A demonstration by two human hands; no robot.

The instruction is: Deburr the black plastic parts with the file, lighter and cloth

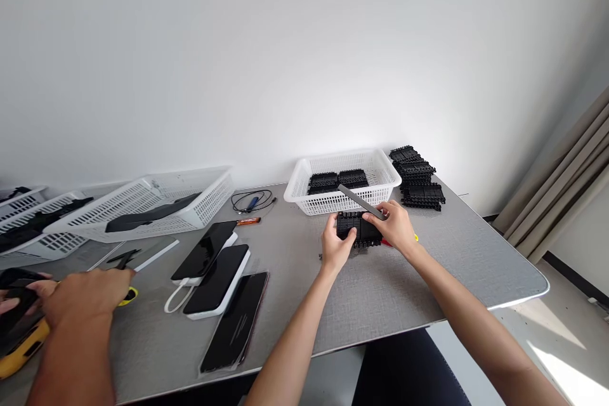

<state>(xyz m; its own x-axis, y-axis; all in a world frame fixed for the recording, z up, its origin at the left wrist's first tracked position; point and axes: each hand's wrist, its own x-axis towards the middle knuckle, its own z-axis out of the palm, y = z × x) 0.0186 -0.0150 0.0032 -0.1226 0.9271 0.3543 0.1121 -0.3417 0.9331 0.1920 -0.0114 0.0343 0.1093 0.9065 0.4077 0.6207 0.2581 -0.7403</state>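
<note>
My left hand (pixel 337 242) grips a black ribbed plastic piece (pixel 351 223) by its left side, thumb laid across the front. In my right hand (pixel 396 226) is a flat grey file (pixel 356 198), its blade slanting up to the left above the piece's upper edge. Bits of red and yellow show beside my right hand; whether they belong to the file's handle I cannot tell. Just behind my hands stands a white plastic basket (pixel 333 205) holding similar black pieces (pixel 352 178). More black pieces (pixel 419 177) are stacked to the basket's right.
Leftward on the grey table (pixel 295 292) lie phones (pixel 235 320), white power banks (pixel 223 282), an orange marker-like item (pixel 248 221) and a coiled cable (pixel 252 202). Further left, another person's hand (pixel 90 295) works near white baskets (pixel 209 203) and a yellow tool (pixel 23 349).
</note>
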